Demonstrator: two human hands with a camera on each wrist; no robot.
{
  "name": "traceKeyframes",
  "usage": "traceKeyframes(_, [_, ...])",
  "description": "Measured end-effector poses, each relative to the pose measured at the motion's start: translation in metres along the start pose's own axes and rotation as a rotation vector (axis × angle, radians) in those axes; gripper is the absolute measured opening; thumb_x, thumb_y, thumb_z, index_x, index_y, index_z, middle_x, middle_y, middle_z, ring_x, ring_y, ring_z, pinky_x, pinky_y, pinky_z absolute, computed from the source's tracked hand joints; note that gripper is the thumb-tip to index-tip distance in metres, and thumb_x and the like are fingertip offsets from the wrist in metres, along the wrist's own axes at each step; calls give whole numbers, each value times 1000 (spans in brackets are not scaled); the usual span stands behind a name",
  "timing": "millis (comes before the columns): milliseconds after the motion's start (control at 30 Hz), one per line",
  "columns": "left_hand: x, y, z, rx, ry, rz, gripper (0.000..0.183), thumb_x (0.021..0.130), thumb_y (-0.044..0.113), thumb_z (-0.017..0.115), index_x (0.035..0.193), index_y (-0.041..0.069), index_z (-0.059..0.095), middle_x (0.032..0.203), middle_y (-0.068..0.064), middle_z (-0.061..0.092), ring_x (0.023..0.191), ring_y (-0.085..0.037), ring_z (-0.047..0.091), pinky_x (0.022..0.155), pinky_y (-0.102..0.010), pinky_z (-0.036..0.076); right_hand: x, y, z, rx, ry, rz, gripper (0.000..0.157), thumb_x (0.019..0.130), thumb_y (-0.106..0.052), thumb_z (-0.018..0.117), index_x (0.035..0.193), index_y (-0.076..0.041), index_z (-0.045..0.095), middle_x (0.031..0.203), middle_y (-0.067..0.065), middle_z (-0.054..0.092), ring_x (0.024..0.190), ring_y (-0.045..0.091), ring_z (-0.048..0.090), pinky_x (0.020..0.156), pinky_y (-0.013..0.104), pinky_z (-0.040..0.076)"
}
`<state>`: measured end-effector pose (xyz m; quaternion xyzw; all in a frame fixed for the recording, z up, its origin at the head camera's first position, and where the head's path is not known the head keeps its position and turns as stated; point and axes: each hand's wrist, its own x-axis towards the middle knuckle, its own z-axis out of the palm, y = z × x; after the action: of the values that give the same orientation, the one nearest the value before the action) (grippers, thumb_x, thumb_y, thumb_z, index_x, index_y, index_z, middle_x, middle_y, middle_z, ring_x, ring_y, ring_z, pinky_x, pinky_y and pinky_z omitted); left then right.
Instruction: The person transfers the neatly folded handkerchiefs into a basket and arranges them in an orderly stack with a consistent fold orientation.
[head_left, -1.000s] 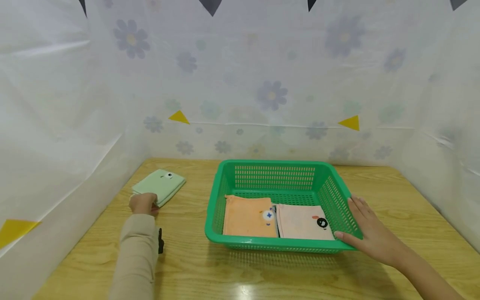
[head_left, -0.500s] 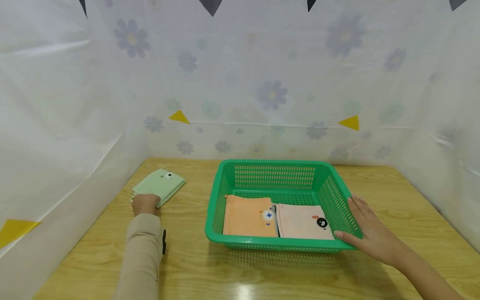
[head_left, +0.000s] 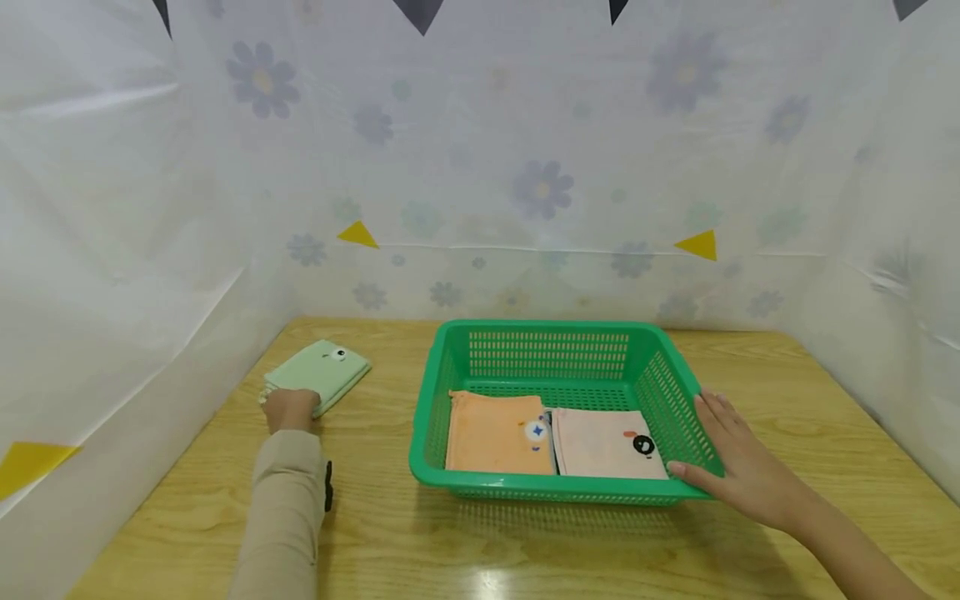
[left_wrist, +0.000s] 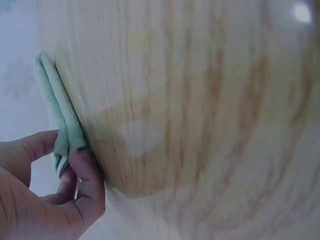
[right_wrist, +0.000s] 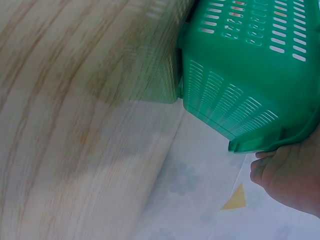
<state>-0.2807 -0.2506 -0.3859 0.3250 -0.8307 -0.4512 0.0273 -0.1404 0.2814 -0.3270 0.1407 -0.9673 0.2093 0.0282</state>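
A folded light green towel [head_left: 315,371] with a cartoon eye lies on the table at the left. My left hand [head_left: 291,408] pinches its near corner. In the left wrist view the thumb and fingers of my left hand [left_wrist: 60,190] close on the folded layers of the green towel [left_wrist: 62,107]. My right hand [head_left: 750,475] rests on the right rim of a green plastic basket [head_left: 562,482], its fingers straight along the edge and the thumb at the front corner. Inside the basket, a folded orange towel [head_left: 491,433] and a pale pink towel [head_left: 600,442] lie side by side.
The wooden table [head_left: 390,533] reaches to a floral sheet [head_left: 480,167] hung behind it. White sheeting [head_left: 112,250] stands close by the left edge. The basket's slotted side wall [right_wrist: 230,100] shows in the right wrist view.
My left hand and forearm have shifted slightly to the right at the green towel's corner, while the towel stays almost in place. My right hand and the basket have not moved.
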Motion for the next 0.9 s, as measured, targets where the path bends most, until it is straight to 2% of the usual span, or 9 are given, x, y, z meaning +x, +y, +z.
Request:
traceKeyframes(100, [0,1,0,-30,17,23,65,77,7,50,128,-26,29,130,-42,35,114,-45,41,101,-48,39,0,0,0,1,1,-2,93,89,-38,59,148,0,-3,154,25,-5,141,37,-15,103,71,5])
traceKeyframes(233, [1,3,-1,-112,29,36,61,75,5,51,125,-26,34,126,-41,41,106,-40,44,100,-48,41,0,0,-1,0,3,-4,93,89,-37,59,148,0,-3,154,25,-5,142,37,-15,103,71,5])
traceKeyframes(333, [2,5,-2,-172,21,20,61,76,4,52,126,-26,33,127,-40,41,103,-37,43,100,-47,41,-1,0,0,-1,4,-4,93,89,-37,58,148,0,-3,154,25,-5,142,37,-15,103,71,4])
traceKeyframes(467, [5,8,-3,-225,1,-46,64,78,5,54,131,-23,29,133,-36,38,108,-35,41,102,-43,41,-1,0,0,4,4,-2,93,89,-37,58,148,0,-3,154,25,-6,142,37,-15,103,71,4])
traceKeyframes(567, [8,8,0,-375,-8,-114,65,83,7,55,137,-15,28,141,-30,32,119,-32,41,102,-38,42,-1,0,0,5,3,-1,93,89,-37,58,148,-1,-3,154,25,-6,142,37,-16,103,72,5])
traceKeyframes(700, [14,5,4,-600,-7,-179,60,90,13,52,143,-2,28,147,-20,26,126,-25,40,94,-27,48,-1,0,0,4,4,-5,93,89,-37,58,148,0,-3,154,25,-5,141,37,-15,103,71,4])
traceKeyframes(833, [18,4,5,-702,-16,-221,61,92,14,50,146,4,24,148,-14,24,129,-21,39,93,-22,48,-1,0,1,9,5,-7,93,89,-37,59,148,-1,-3,154,24,-6,142,36,-16,103,72,5])
traceKeyframes(900, [19,4,5,-737,-22,-236,63,92,13,50,147,5,21,149,-14,22,131,-21,38,87,-19,50,0,0,1,9,4,-6,93,89,-37,59,148,-1,-3,154,24,-6,142,36,-16,102,72,5])
